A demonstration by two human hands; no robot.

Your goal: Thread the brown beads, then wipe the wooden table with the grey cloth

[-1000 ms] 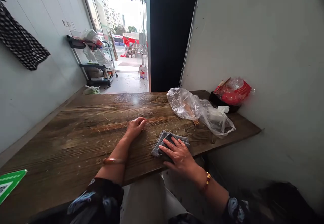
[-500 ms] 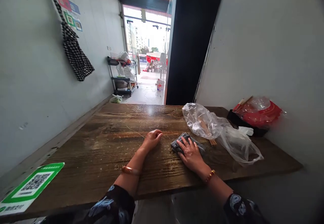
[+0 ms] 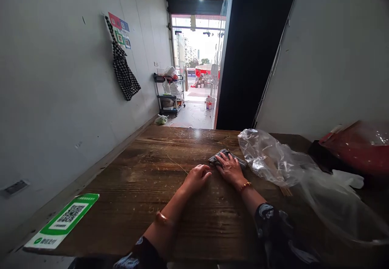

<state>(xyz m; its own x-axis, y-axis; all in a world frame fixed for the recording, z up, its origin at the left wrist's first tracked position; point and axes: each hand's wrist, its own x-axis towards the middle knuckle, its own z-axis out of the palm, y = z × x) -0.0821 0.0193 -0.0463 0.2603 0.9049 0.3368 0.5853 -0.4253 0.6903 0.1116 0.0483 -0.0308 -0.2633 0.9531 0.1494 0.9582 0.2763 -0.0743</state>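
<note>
My right hand [image 3: 231,169] holds a folded grey cloth [image 3: 243,161] down against the dark wooden table [image 3: 127,204], its fingers laid over the top. Just left of it, my left hand [image 3: 197,178] rests low over the wood, fingers curled in and closed. Whatever its palm may contain is hidden. A thin pale strand [image 3: 176,162] runs along the table up to the back of that hand. Small light crumbs lie scattered on the surface around both hands.
A clear plastic bag [image 3: 267,155] with wooden sticks [image 3: 285,191] lies right of the cloth. Beyond it stands a dark box with red packaging [image 3: 361,145]. A green QR code card [image 3: 68,218] lies at the near left corner. Walls flank the table.
My right hand and the cloth have slid farther away across the table. My left hand now sits closer to the cloth. The camera view has turned left.
</note>
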